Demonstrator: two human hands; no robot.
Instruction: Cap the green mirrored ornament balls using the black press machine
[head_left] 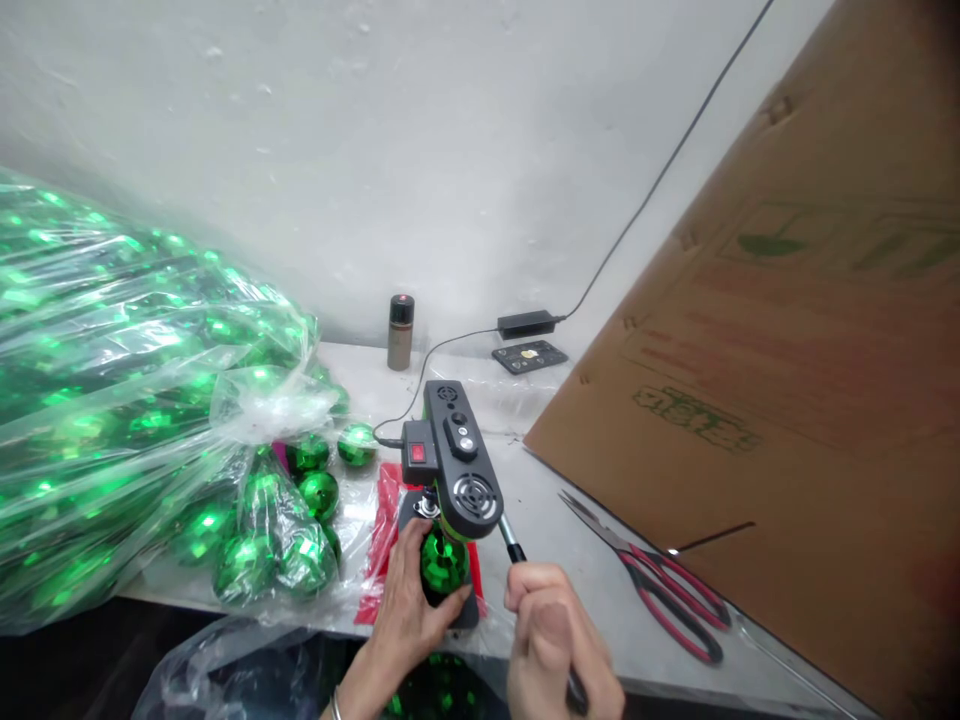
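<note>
My left hand [409, 610] is closed around a shiny green faceted ball [442, 562], holding it under the head of a small dark grey machine [457, 460] with a red switch. My right hand [551, 635] is a fist gripping the machine's lever handle [512, 545], which slants down from the head toward me. The ball's metal cap sits right under the machine's head.
A big clear bag of green balls [112, 400] fills the left; loose balls [319, 490] lie beside the machine. Red-handled scissors [660, 590] lie right, next to a leaning cardboard sheet [787, 380]. A brown can [400, 332], power adapter [527, 323] and small black card [529, 356] sit at the back.
</note>
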